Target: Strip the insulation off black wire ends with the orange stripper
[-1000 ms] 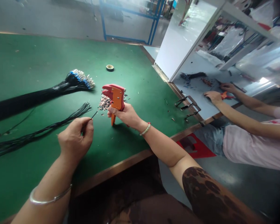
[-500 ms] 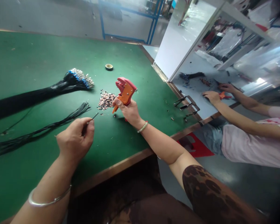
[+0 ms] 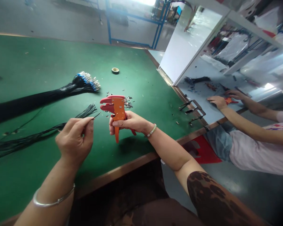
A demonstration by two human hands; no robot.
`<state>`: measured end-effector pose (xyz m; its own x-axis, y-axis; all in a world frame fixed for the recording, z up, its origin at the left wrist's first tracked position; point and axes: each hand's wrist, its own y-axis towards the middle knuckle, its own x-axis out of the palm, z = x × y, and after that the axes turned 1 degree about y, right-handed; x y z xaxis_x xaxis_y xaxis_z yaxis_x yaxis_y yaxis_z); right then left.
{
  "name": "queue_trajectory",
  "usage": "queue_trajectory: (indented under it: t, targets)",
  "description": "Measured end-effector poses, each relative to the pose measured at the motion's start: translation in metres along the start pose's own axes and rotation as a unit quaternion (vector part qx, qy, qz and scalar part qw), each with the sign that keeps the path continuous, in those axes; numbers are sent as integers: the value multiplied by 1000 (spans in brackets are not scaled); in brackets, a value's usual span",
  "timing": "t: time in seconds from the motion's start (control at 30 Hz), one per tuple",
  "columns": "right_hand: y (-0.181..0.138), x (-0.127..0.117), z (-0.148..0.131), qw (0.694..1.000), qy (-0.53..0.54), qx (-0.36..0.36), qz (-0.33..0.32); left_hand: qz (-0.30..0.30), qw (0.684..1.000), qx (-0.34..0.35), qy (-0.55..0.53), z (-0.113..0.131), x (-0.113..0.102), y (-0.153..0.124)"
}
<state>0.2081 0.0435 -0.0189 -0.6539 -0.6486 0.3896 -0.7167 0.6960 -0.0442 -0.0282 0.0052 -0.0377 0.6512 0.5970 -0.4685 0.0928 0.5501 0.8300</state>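
Head view: right hand point(image 3: 129, 123) gripping orange-and-red wire stripper point(image 3: 118, 110), left hand point(image 3: 74, 141) pinching thin black wire point(image 3: 96, 115).

Stripper stands upright in the closed right fist, over the green surface point(image 3: 37, 56); wire tip sits just left of it, not touching. Relative to stripper: loose black wire bundle point(image 3: 37, 133) to the left, running under the left hand's wire; black wire bundle with blue-collared metal terminals point(image 3: 85, 81) up-left; scrap wire bits point(image 3: 128, 103) right behind it; black tape roll point(image 3: 115, 71) further back. Far right, beyond the surface edge, co-worker's hands point(image 3: 218, 102) work near orange-handled cutters point(image 3: 230, 100).
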Motion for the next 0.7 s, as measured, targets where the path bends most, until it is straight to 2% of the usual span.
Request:
queue_trajectory:
  t: [0.1, 0.27, 0.47, 0.7]
  targets:
    - [-1, 2, 0, 999, -28, 7, -24, 13, 1000, -8, -5, 4, -3, 3]
    - [-4, 4, -3, 997, -72, 6, 1, 27, 1000, -1, -13, 8, -6, 6]
    - [-5, 3, -2, 994, -110, -2, -9, 42, 999, -20, -26, 9, -9, 7]
    - [-6, 5, -1, 992, -125, 16, -25, 4, 999, -8, -37, 12, -8, 8]
